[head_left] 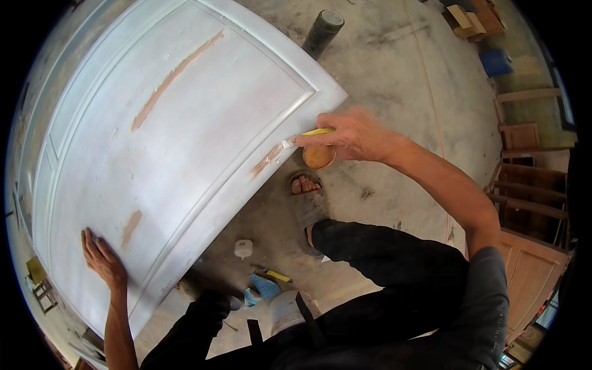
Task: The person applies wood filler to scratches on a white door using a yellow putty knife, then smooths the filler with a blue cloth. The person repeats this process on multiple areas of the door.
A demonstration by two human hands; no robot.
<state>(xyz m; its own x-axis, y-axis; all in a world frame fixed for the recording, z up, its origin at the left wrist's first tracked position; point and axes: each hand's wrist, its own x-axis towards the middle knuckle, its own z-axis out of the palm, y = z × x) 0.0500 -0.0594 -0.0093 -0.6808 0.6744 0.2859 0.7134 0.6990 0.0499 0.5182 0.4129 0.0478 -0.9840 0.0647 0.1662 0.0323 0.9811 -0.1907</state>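
A large white panelled door (203, 123) lies raised in front of me, with brown filler streaks on its face. My right hand (357, 135) is closed round a yellow-handled scraper (317, 132). Its pale blade touches the door's near border, at the upper end of a brown filler patch (266, 160). Just under those fingers shows a round orange-brown piece (319, 156); whether the hand holds it too, I cannot tell. My left hand (103, 260) rests flat on the door's near left part, fingers stretched out, close to a short brown streak (131, 229).
On the floor near my feet are a small white container (243, 248), blue cloth-like pieces (264, 286), a yellow-handled tool (279, 275) and a white bucket (288, 311). A dark cylinder (323, 31) stands beyond the door. Wooden panels (530, 271) lean at the right.
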